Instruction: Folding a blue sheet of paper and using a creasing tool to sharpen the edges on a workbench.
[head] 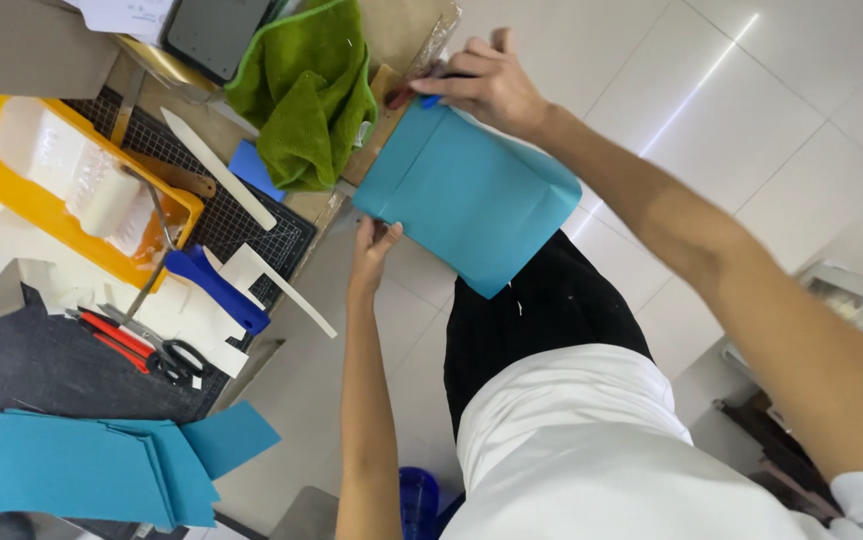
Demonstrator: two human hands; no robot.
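Observation:
A folded teal paper sheet (471, 195) hangs over the table's edge, above my lap. My left hand (371, 255) pinches its lower left corner from beneath. At the sheet's top edge my right hand (486, 85) grips a small blue-tipped tool with a red part (416, 97) and presses it against the paper. Both arms reach forward from the bottom of the head view.
A green cloth (311, 90) lies beside the sheet. On the table sit a yellow tray with a white roller (101, 200), a black cutting mat (221, 210), a white folding stick (216, 170), red-handled scissors (136, 350) and more teal paper pieces (101, 465). White floor tiles lie to the right.

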